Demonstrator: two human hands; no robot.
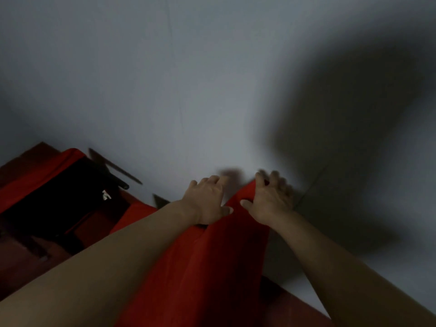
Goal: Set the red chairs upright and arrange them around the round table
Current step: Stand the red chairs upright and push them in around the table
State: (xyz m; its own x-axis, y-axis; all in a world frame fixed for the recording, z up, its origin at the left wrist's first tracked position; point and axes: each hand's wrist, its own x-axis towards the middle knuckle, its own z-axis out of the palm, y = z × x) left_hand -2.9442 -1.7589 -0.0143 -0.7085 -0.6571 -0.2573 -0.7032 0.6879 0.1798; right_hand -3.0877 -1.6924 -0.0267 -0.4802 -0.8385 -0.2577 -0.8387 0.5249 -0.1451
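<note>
Head view: the left hand (pixel 207 199) and right hand (pixel 271 199) both curl their fingers over the top edge of one red chair (pixel 212 267), thumbs pressed on its near face. It is covered in smooth red cloth and stands low in the middle against the pale floor (pixel 188 90). A second chair (pixel 47 197), red with a black underside, lies at the left; its legs are blurred.

A bright red fabric-covered chair (pixel 212 256) runs up the middle; beside it, a second red chair (pixel 35 182) shows a black underside with a small white tag, all against a plain pale grey floor (pixel 188 79)
</note>
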